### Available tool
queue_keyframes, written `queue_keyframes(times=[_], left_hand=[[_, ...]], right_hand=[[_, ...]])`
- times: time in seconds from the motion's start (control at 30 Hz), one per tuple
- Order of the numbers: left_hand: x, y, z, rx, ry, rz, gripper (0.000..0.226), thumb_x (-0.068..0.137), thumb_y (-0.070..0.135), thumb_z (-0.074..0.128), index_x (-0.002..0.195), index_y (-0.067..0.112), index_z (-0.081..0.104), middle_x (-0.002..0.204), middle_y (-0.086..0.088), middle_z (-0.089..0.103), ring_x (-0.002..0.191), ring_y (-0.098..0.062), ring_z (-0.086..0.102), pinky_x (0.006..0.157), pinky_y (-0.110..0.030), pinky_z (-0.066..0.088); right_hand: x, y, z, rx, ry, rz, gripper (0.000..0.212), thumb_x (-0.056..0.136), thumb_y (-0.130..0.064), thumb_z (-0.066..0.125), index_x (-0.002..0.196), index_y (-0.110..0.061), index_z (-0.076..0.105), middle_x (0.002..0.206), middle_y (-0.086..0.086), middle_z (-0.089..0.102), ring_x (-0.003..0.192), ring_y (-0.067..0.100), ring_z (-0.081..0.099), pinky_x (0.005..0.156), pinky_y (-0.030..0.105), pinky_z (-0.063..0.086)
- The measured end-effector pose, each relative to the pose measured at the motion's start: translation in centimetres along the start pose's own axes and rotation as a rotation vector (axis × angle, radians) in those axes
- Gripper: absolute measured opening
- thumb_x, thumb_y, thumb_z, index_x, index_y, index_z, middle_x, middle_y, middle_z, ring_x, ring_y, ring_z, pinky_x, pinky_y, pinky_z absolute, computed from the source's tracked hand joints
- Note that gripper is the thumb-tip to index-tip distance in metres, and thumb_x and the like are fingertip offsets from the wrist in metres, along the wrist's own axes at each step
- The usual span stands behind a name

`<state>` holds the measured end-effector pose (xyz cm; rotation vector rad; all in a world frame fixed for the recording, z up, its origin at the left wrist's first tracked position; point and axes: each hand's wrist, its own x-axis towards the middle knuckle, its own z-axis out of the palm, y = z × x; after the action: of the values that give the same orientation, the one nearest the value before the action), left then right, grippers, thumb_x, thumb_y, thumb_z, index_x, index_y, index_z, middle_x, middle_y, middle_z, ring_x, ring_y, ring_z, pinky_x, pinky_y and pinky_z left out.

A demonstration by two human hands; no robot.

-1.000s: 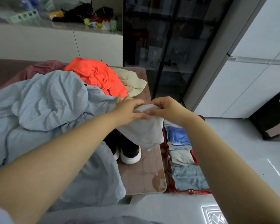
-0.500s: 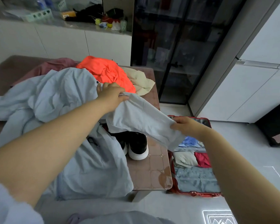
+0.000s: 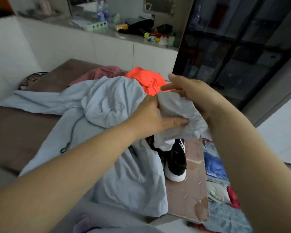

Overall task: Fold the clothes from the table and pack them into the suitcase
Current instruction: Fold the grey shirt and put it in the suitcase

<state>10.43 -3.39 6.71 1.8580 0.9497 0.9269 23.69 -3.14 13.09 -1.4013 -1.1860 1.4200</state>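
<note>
Grip closed on both sides: left hand (image 3: 154, 118) and right hand (image 3: 193, 95) pinch the bunched grey garment (image 3: 176, 111) aloft over the desk (image 3: 191, 190) edge, probably squaring a fold clear of the clothes pile (image 3: 111, 105).

Clothes (image 3: 111, 105) and shoe (image 3: 175, 163) on table (image 3: 191, 195)

Suitcase (image 3: 202, 229) partly out of frame

One wide-angle camera rides on the person's head, facing forward and down along both forearms. The left hand (image 3: 151, 118) and right hand (image 3: 196, 96), gripping a grey garment (image 3: 176, 110), sit nearest, mid-frame. The table (image 3: 195, 190) lies just beyond and below. The suitcase (image 3: 202, 229) is at lower right, and the counter (image 3: 124, 37) and glass cabinet (image 3: 233, 47) stand far off across the top.
</note>
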Motion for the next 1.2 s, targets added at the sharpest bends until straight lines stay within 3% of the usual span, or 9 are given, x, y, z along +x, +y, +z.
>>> queue_keyframes(times=[0.1,0.2,0.33,0.47,0.6,0.73,0.83,1.0,1.2], left_hand=[[0.2,-2.7,-5.8,-0.178,0.053,-0.161,0.046,0.072,0.032,0.078,0.11,0.012,0.062,0.098,0.003,0.07,0.091,-0.002,0.065,0.08,-0.018,0.05],[-0.2,-6.0,-11.9,-0.273,0.137,-0.388,0.036,0.084,0.024,0.068,0.113,0.003,0.06,0.091,-0.006,0.062,0.084,-0.014,0.055,0.068,-0.022,0.043],[-0.8,-9.1,-18.6,-0.317,0.241,-0.53,0.024,0.093,0.033,0.055,0.103,0.012,0.062,0.081,0.003,0.067,0.077,-0.012,0.062,0.055,-0.016,0.046],[-0.9,-11.7,-23.8,-0.461,0.182,-0.678,0.042,0.089,0.055,0.049,0.099,0.018,0.065,0.086,-0.002,0.069,0.078,-0.014,0.065,0.071,-0.027,0.05],[-1.1,-13.7,-27.8,-0.436,0.046,-0.752,0.023,0.079,0.039,0.063,0.077,0.017,0.069,0.08,-0.006,0.069,0.076,-0.016,0.065,0.072,-0.03,0.052],[0.3,-16.8,-31.0,-0.314,-0.067,-0.658,0.012,0.08,0.007,0.063,0.092,0.006,0.066,0.091,-0.019,0.069,0.079,-0.021,0.065,0.074,-0.033,0.05],[2.3,-19.8,-33.1,-0.051,-0.032,-0.585,0.016,0.087,-0.002,0.058,0.092,0.013,0.062,0.09,-0.009,0.065,0.081,-0.02,0.059,0.076,-0.033,0.045],[4.2,-24.5,-35.4,0.103,0.086,-0.583,0.027,0.084,-0.003,0.063,0.11,0.004,0.06,0.1,-0.014,0.062,0.089,-0.025,0.057,0.078,-0.034,0.044],[2.7,-27.7,-34.8,-0.132,0.236,-0.782,0.034,0.084,0.003,0.065,0.116,-0.004,0.057,0.09,-0.005,0.062,0.082,-0.018,0.057,0.081,-0.034,0.044]], right_hand=[[3.0,-0.4,5.6,0.059,-0.057,-0.009,0.031,0.084,-0.03,0.065,0.093,0.0,0.063,0.088,0.018,0.062,0.08,0.027,0.059,0.073,0.035,0.05],[5.9,0.7,11.5,0.083,-0.177,-0.068,0.005,0.082,-0.005,0.061,0.08,-0.003,0.065,0.069,0.014,0.06,0.081,0.036,0.049,0.074,0.046,0.04],[9.6,2.0,19.4,-0.126,0.071,-0.096,0.048,0.091,0.0,0.048,0.137,-0.007,0.037,0.111,0.013,0.054,0.094,0.028,0.056,0.064,0.029,0.045],[12.0,3.4,26.8,-0.115,0.036,-0.096,0.051,0.097,-0.009,0.04,0.143,-0.016,0.02,0.108,0.012,0.054,0.097,0.029,0.059,0.077,0.032,0.049],[13.2,4.8,31.0,-0.168,-0.133,-0.216,0.043,0.087,0.001,0.053,0.122,-0.012,0.03,0.096,0.022,0.059,0.071,0.013,0.056,0.063,0.02,0.049],[14.1,6.7,27.6,-0.359,0.003,-0.311,0.055,0.088,-0.008,0.059,0.139,-0.014,0.038,0.132,-0.002,0.045,0.119,0.003,0.04,0.098,0.005,0.029],[13.9,9.2,21.5,-0.521,0.368,-0.401,0.031,0.088,-0.005,0.058,0.119,-0.007,0.059,0.119,-0.002,0.049,0.115,0.005,0.044,0.097,0.002,0.027],[14.0,12.6,10.1,-0.683,0.78,-0.058,0.027,0.091,-0.007,0.054,0.117,-0.013,0.06,0.118,0.005,0.054,0.104,0.021,0.055,0.082,0.022,0.038],[17.9,13.4,3.9,-0.808,0.59,0.153,0.039,0.089,-0.018,0.062,0.127,-0.016,0.055,0.122,0.014,0.048,0.11,0.03,0.051,0.097,0.037,0.04]])
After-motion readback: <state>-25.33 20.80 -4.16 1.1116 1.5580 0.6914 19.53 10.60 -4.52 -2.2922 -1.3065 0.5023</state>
